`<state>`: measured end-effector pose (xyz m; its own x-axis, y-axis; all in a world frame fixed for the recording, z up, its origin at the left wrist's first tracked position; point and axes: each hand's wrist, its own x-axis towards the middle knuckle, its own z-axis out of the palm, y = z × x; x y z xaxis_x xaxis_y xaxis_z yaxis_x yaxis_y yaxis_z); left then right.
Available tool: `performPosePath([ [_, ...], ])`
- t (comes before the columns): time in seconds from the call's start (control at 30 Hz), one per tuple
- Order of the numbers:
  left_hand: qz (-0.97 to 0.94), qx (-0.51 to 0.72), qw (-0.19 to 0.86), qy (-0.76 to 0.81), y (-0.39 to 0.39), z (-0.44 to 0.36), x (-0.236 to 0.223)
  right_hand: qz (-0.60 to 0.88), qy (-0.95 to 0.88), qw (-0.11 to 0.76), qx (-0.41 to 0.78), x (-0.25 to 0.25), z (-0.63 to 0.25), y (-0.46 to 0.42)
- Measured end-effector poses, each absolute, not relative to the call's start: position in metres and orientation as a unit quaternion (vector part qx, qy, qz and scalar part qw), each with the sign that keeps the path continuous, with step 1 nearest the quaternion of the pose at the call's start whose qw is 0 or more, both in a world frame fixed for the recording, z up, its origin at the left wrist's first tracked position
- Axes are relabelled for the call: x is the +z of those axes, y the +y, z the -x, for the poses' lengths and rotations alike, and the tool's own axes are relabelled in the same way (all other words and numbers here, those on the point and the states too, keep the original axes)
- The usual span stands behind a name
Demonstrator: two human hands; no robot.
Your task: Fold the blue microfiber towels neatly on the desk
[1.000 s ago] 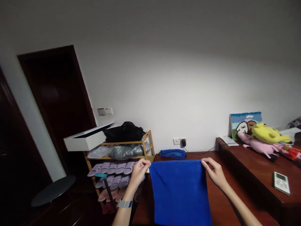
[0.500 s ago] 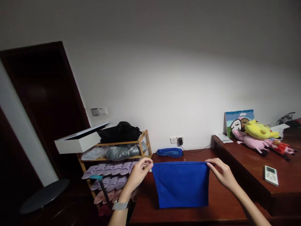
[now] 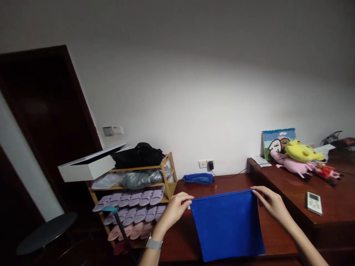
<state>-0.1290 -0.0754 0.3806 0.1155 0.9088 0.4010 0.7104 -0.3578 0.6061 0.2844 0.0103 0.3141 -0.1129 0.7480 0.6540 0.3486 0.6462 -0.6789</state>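
Observation:
A blue towel [image 3: 227, 227] with a stitched upper edge hangs over the dark red wooden table [image 3: 234, 181]. My left hand [image 3: 177, 207] pinches its upper left corner, where a small white tag shows. The upper right corner is pinched in my right hand [image 3: 269, 199], so the top edge is stretched almost straight, a little higher on the right. A grey band circles my left wrist. Behind the towel, close to the wall, lies a second blue cloth [image 3: 198, 178], folded or bunched.
A wooden rack [image 3: 169, 177] to the left holds several slippers [image 3: 135, 198], a black bag [image 3: 138, 156] and a white box [image 3: 83, 170]. On the raised surface at right are plush toys [image 3: 301, 151], a picture and a white remote [image 3: 314, 203]. A black stool [image 3: 47, 233] stands lower left.
Both hands have moved right with the towel, the left one also slightly down. The towel hangs lower and tilts, its bottom edge farther down. The view has shifted slightly.

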Motion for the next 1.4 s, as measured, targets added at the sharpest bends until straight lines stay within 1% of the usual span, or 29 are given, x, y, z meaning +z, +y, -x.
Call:
performPosePath([
  [0.1,-0.736,0.372,0.172,0.538,-0.077,0.111,0.375,0.404,-0.703,0.558,0.177,0.312,-0.302,0.012],
  [0.2,-0.739,0.371,0.222,0.517,-0.084,0.088,0.369,0.437,-0.687,0.571,0.104,0.310,-0.323,0.014],
  [0.37,-0.705,0.389,0.388,0.448,-0.104,0.039,0.360,0.487,-0.634,0.601,-0.020,0.317,-0.344,0.017],
  [0.43,-0.701,0.392,0.424,0.418,-0.108,0.023,0.355,0.491,-0.617,0.613,-0.047,0.325,-0.341,0.024],
  [0.5,-0.714,0.391,0.419,0.403,-0.108,0.012,0.348,0.482,-0.616,0.621,-0.053,0.334,-0.330,0.038],
  [0.57,-0.710,0.401,0.410,0.409,-0.102,0.009,0.333,0.464,-0.637,0.615,-0.028,0.341,-0.308,0.061],
  [0.63,-0.678,0.427,0.421,0.426,-0.092,0.014,0.310,0.449,-0.669,0.593,0.013,0.340,-0.277,0.091],
  [0.7,-0.629,0.462,0.433,0.451,-0.078,0.026,0.276,0.438,-0.701,0.561,0.049,0.330,-0.237,0.123],
  [0.8,-0.532,0.519,0.446,0.499,-0.055,0.054,0.211,0.419,-0.752,0.499,0.101,0.297,-0.161,0.161],
  [0.9,-0.412,0.552,0.455,0.563,-0.039,0.086,0.143,0.415,-0.787,0.429,0.156,0.248,-0.088,0.169],
  [0.97,-0.361,0.546,0.424,0.626,-0.035,0.106,0.105,0.422,-0.800,0.383,0.188,0.208,-0.055,0.155],
  [1.03,-0.343,0.526,0.384,0.677,-0.037,0.122,0.077,0.429,-0.808,0.342,0.214,0.166,-0.044,0.131],
  [1.13,-0.351,0.503,0.357,0.704,-0.043,0.138,0.056,0.458,-0.810,0.287,0.225,0.102,-0.071,0.091],
  [1.23,-0.370,0.491,0.342,0.711,-0.048,0.146,0.048,0.542,-0.796,0.211,0.164,0.047,-0.128,0.061],
  [1.3,-0.379,0.483,0.331,0.717,-0.050,0.150,0.046,0.596,-0.775,0.162,0.132,0.023,-0.166,0.049],
  [1.4,-0.386,0.473,0.317,0.725,-0.052,0.152,0.044,0.604,-0.777,0.126,0.122,0.005,-0.203,0.038],
])
